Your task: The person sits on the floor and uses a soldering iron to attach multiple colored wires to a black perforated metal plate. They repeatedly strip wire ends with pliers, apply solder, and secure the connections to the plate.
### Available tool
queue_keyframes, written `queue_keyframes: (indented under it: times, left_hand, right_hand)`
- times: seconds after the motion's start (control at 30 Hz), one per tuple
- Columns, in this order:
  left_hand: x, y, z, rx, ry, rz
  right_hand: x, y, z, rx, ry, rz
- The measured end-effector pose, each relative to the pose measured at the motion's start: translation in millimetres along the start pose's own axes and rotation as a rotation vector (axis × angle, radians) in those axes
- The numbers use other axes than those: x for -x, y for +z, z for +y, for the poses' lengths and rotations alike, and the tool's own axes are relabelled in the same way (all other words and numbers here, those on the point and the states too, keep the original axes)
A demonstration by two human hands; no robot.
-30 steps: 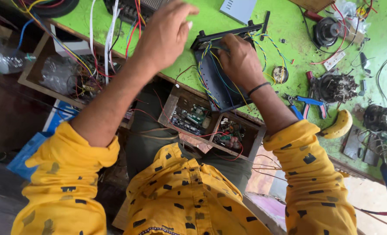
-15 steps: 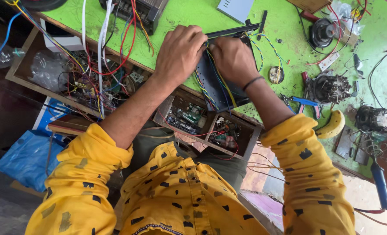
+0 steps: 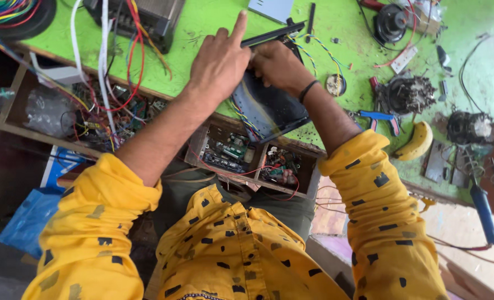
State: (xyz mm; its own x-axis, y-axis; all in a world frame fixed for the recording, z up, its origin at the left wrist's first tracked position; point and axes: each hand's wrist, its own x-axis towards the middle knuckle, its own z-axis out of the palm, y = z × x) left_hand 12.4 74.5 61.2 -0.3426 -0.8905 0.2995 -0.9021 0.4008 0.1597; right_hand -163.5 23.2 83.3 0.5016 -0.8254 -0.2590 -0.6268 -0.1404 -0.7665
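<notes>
From where I watch, the far left of the bright green worktable point(image 3: 213, 33) shows a tangle of red, white and yellow wires point(image 3: 105, 61) spilling over its near edge into an open wooden drawer point(image 3: 13, 105) cluttered with small circuit parts. Just right of that, my left hand point(image 3: 219, 66) rests on the upper left edge of the flat black rectangular electronic unit point(image 3: 272, 108), its index finger pointing up and away while the other fingers curl against the casing. The unit lies tilted at the table's near edge, above a second wooden drawer point(image 3: 247, 155) holding green circuit boards. My right hand point(image 3: 277, 64), a black band on its wrist, touches the left one and is closed over the unit's upper rim near a thin black bar point(image 3: 272, 34); I cannot tell whether it pinches a wire or only the casing. Twisted blue and yellow leads point(image 3: 319, 47) run from that corner. I judge the step to be working at the unit's top edge, with both hands together on it. The next move seems to call for a steady brace from the left and fine fingertip work from the right. Farther right lie blue-handled pliers point(image 3: 383, 118), a yellow banana point(image 3: 416, 143) and a dark wound motor core point(image 3: 405, 94).
</notes>
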Motion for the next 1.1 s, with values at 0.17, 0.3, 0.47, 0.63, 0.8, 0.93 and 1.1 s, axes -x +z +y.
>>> queue_keyframes:
  times: [0.17, 0.3, 0.47, 0.63, 0.8, 0.93, 1.1]
  left_hand:
    - [-4.0, 5.1, -0.1, 0.208, -0.157, 0.033]
    - [-0.5, 10.4, -5.2, 0.102, 0.08, 0.148]
    - [-2.2, 12.6, -5.9, 0.113, 0.09, 0.17]
    - [0.2, 4.4, -5.6, 0.059, 0.089, 0.129]
    - [0.1, 3.8, -5.8, 0.086, 0.062, 0.153]
    - [0.0, 7.2, -2.8, 0.046, 0.065, 0.206]
    - [-0.1, 4.4, -0.8, -0.005, 0.079, 0.224]
  right_hand:
    - [27.6, 4.8, 3.3, 0.562, -0.647, 0.43]
    - [34.9, 5.8, 5.2, 1.0, -0.641, 0.325]
    - [14.9, 5.0, 11.0, 0.794, -0.631, 0.352]
    - [-9.9, -4.3, 0.3, -0.21, 0.193, -0.139]
    - [28.2, 6.7, -5.0, 0.847, -0.586, 0.384]
    - [28.9, 9.2, 4.4, 1.046, -0.68, 0.339]
    - [-2.8, -4.2, 2.7, -0.39, 0.166, -0.169]
